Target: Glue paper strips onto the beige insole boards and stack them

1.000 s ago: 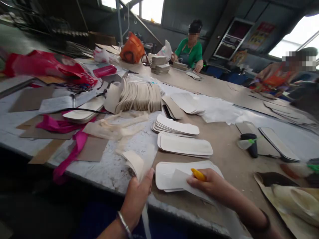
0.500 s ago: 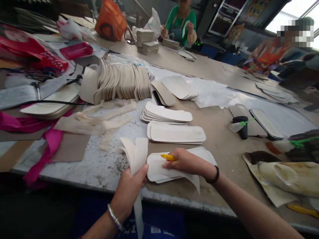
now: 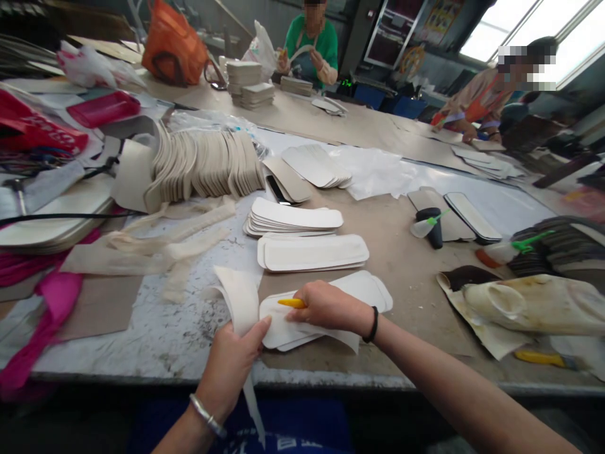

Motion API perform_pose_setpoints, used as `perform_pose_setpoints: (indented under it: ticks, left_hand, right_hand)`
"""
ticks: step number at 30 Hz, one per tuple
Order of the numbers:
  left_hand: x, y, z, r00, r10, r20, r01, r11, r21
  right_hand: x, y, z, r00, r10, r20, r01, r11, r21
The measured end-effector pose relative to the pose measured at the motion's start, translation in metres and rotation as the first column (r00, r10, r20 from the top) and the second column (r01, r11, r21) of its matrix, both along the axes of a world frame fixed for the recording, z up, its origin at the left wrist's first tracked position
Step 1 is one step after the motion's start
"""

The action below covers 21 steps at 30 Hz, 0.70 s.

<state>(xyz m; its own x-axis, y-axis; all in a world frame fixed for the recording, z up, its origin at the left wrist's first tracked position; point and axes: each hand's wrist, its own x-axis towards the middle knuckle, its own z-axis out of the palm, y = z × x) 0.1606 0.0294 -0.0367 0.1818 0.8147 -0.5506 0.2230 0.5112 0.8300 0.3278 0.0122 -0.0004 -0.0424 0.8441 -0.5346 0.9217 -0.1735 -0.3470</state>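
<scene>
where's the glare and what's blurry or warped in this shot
Head view: the windows at top right are blown out to white; the table edge bows from wide-angle distortion; the left hand and right hand on the white insole look fairly sharp; the pink strap at far left is smeared; faces are pixelated.

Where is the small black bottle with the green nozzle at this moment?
In the head view, the small black bottle with the green nozzle stands on the brown table, right of centre, just left of the dark-edged flat insoles.
</scene>
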Motion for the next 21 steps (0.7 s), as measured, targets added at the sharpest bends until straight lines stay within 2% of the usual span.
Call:
perform_pose_setpoints:
  ticks: [4,8,11,13,16,19,21]
  left_hand:
    - [-0.004,0.002,-0.005,0.999,0.003,-0.032,-0.003,1.000,-0.003]
    - [-0.013,0.007,-0.012,0.998,-0.014,-0.064,0.013,1.000,-0.022]
    - [-0.016,0.009,-0.018,0.995,-0.070,-0.074,0.069,0.997,-0.017]
    - [-0.017,0.009,-0.020,0.990,-0.092,-0.107,0.093,0.996,0.006]
    - [-0.017,0.007,-0.022,0.977,-0.115,-0.177,0.128,0.990,0.062]
    - [-0.016,0.004,-0.024,0.963,-0.138,-0.232,0.161,0.984,0.082]
    - [-0.016,0.002,-0.026,0.956,-0.110,-0.272,0.151,0.979,0.134]
  right_hand:
    - [0.020,-0.023,0.011,0.994,-0.039,0.100,0.036,0.999,0.038]
    - [0.059,-0.066,0.021,0.951,-0.262,0.166,0.250,0.964,0.091]
    - [0.072,-0.086,0.017,0.881,-0.400,0.253,0.367,0.915,0.171]
    - [0.072,-0.088,0.011,0.845,-0.432,0.316,0.382,0.900,0.208]
    - [0.066,-0.081,0.005,0.813,-0.428,0.395,0.382,0.904,0.194]
    - [0.067,-0.072,0.002,0.801,-0.412,0.434,0.382,0.910,0.161]
    - [0.070,-0.069,0.002,0.808,-0.397,0.435,0.375,0.916,0.140]
